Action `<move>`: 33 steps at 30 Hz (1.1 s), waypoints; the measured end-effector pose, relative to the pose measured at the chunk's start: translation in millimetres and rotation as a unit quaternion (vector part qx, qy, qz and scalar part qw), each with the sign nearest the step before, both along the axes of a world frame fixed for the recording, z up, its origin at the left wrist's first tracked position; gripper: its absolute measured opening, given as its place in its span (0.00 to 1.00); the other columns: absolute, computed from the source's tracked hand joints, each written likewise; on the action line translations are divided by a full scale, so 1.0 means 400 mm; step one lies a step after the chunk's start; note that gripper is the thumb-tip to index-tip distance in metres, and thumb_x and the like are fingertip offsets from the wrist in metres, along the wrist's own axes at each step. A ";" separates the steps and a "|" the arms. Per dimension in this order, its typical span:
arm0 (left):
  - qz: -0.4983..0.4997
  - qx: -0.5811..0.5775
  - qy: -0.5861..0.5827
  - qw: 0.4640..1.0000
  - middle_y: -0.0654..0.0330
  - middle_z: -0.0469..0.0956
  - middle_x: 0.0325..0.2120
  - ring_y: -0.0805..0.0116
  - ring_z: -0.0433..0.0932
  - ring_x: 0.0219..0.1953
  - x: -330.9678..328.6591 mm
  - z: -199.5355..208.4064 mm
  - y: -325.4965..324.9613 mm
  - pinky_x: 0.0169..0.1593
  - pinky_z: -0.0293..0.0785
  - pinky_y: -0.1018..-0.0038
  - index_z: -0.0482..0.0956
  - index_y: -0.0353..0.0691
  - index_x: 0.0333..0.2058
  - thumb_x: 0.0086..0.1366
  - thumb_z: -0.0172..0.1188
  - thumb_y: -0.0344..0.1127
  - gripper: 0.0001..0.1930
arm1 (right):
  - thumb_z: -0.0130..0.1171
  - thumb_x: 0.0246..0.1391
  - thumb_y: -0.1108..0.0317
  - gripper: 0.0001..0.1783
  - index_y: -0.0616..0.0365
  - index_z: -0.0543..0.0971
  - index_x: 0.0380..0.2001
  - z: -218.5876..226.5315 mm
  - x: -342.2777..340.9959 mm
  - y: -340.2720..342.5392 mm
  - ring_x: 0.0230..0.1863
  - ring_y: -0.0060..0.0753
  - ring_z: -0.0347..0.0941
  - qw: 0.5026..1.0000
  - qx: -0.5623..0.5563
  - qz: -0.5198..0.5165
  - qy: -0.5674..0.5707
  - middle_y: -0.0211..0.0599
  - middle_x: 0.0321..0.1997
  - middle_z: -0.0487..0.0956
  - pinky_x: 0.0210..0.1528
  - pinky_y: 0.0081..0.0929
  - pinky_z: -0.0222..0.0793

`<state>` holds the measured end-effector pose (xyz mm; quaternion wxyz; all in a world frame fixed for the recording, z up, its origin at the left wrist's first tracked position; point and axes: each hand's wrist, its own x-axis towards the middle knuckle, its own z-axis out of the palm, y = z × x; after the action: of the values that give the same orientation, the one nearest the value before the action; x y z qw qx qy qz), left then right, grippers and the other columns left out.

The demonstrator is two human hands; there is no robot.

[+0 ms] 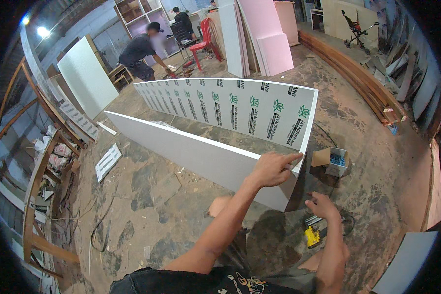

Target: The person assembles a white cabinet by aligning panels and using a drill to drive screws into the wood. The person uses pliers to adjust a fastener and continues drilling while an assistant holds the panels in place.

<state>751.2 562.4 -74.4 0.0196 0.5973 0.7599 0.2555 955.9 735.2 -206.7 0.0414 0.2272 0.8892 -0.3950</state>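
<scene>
On workshop floor | my left hand [272,169] flat, fingers spread, steadying long white laminated board [201,156] | right hand [322,205] loosely curled above yellow power drill [312,237] | keep corner flush.

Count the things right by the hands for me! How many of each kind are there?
Long white boards standing on edge: 2, the near board under the left hand and the printed board behind it.
Short end board joining them: 1.
Open box of screws: 1.
Yellow power tool: 1, below the right hand.
Total: 5 things.
</scene>
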 end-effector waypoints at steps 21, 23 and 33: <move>-0.014 0.021 0.027 0.999 0.53 0.81 0.29 0.47 0.79 0.35 0.015 0.012 -0.012 0.43 0.75 0.56 0.72 0.53 0.58 0.49 0.62 0.44 0.33 | 0.60 0.55 0.58 0.21 0.65 0.76 0.43 -0.020 0.001 -0.004 0.40 0.50 0.79 0.998 0.062 -0.009 0.019 0.53 0.38 0.81 0.44 0.40 0.73; -0.011 0.001 0.018 1.000 0.53 0.81 0.30 0.47 0.79 0.36 0.016 0.007 -0.002 0.43 0.75 0.56 0.72 0.55 0.58 0.49 0.63 0.46 0.34 | 0.59 0.55 0.55 0.23 0.65 0.76 0.44 0.006 0.010 -0.011 0.46 0.54 0.77 0.997 0.070 -0.008 0.017 0.56 0.43 0.80 0.48 0.43 0.71; -0.003 -0.046 0.025 0.999 0.53 0.83 0.37 0.51 0.81 0.39 0.009 0.033 -0.001 0.45 0.75 0.59 0.72 0.55 0.59 0.47 0.65 0.47 0.36 | 0.57 0.56 0.48 0.30 0.57 0.73 0.56 -0.001 0.011 -0.004 0.56 0.56 0.71 0.999 0.032 -0.036 0.008 0.55 0.49 0.78 0.57 0.43 0.67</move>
<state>754.6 562.1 -61.1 0.0286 0.6041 0.7694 0.2054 960.2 733.5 -207.0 0.0129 0.2573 0.8929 -0.3693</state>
